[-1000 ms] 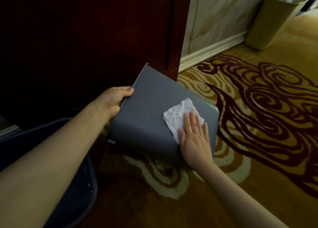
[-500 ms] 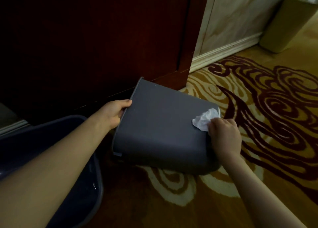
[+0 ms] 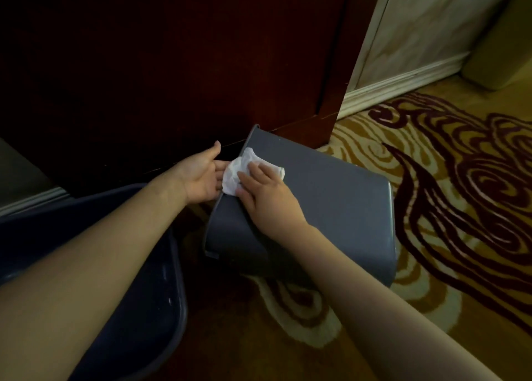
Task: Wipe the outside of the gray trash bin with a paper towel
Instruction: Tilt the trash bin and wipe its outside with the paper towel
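Observation:
The gray trash bin (image 3: pixel 331 208) lies on its side on the patterned carpet, its open mouth facing left. My right hand (image 3: pixel 264 193) lies flat on the bin's upper side, close to the rim. It presses a crumpled white paper towel (image 3: pixel 234 173) against the bin. My left hand (image 3: pixel 200 176) is at the rim just left of the towel, palm showing and thumb raised. Its fingertips are hidden behind the towel.
A large dark plastic tub (image 3: pixel 161 294) sits on the floor at the lower left, under my left arm. Dark wooden furniture (image 3: pixel 172 64) rises right behind the bin. A beige bin (image 3: pixel 501 49) stands by the white baseboard (image 3: pixel 403 84) at the far right.
My right hand has slid the towel from the bin's right end across to the rim at the left. My left hand has loosened from its grip on the rim.

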### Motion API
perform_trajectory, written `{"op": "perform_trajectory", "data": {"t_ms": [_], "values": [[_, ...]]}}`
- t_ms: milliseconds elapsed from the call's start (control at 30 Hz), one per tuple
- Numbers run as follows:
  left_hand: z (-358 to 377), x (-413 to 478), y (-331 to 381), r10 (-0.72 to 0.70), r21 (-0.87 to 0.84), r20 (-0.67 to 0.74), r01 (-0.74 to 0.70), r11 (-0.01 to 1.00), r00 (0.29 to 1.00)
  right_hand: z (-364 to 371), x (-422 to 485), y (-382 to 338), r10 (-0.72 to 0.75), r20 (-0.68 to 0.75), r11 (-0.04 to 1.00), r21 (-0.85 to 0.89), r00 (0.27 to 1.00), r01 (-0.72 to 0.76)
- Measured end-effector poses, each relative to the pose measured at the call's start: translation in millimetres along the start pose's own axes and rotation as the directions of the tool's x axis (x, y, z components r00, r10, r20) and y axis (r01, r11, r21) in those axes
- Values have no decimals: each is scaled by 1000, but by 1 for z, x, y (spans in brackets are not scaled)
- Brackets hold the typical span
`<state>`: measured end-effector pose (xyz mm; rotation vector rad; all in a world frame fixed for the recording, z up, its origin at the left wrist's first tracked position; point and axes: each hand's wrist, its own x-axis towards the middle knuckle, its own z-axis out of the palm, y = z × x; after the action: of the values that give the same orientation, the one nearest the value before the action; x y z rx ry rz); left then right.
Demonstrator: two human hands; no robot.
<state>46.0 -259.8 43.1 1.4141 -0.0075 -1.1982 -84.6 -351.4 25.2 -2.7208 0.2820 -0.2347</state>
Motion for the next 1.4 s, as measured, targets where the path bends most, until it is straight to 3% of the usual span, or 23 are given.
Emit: {"op": "perform_trajectory", "data": {"t_ms": [133, 267, 500, 567, 633, 733, 833, 933, 1033, 1233, 1400], "values": [[-6, 0, 1, -27, -26, 25, 27, 999, 999, 5, -38, 10, -28, -36, 999, -18, 999, 27], [-9, 1, 1, -32, -33, 25, 33, 999, 999, -1, -95, 40, 119, -147, 992, -15, 982, -122], [-8, -4, 2, -18, 60, 61, 14, 998, 998, -17, -130, 73, 343, -459, 934, 76, 820, -349], [-6, -7, 1, -30, 111, 74, 22, 994, 997, -12, -114, 50, 343, -450, 938, 127, 824, -322], [-3, -10, -2, -46, 151, 79, 34, 988, 996, 1, -92, 16, 246, -399, 969, 108, 883, -221], [-1, -13, -4, -48, 160, 73, 35, 986, 996, 25, -60, -29, 2, -310, 998, -62, 951, -22], [2, -13, -6, -28, 148, 44, 21, 989, 999, 40, -47, -44, -77, -217, 981, -191, 973, 35], [12, -11, -10, 6, 153, -53, 2, 988, 999, 46, -61, -33, -67, -167, 978, -206, 984, 31], [18, -9, -14, 31, 163, -134, -9, 987, 991, 41, -90, -14, 24, -200, 974, -215, 980, -68], [12, -6, -11, 20, 170, -114, 0, 986, 993, 30, -158, 51, 261, -313, 936, -148, 913, -318], [9, -1, -10, 26, 200, -129, 0, 980, 991, 26, -195, 92, 306, -460, 936, -17, 834, -353]]}}
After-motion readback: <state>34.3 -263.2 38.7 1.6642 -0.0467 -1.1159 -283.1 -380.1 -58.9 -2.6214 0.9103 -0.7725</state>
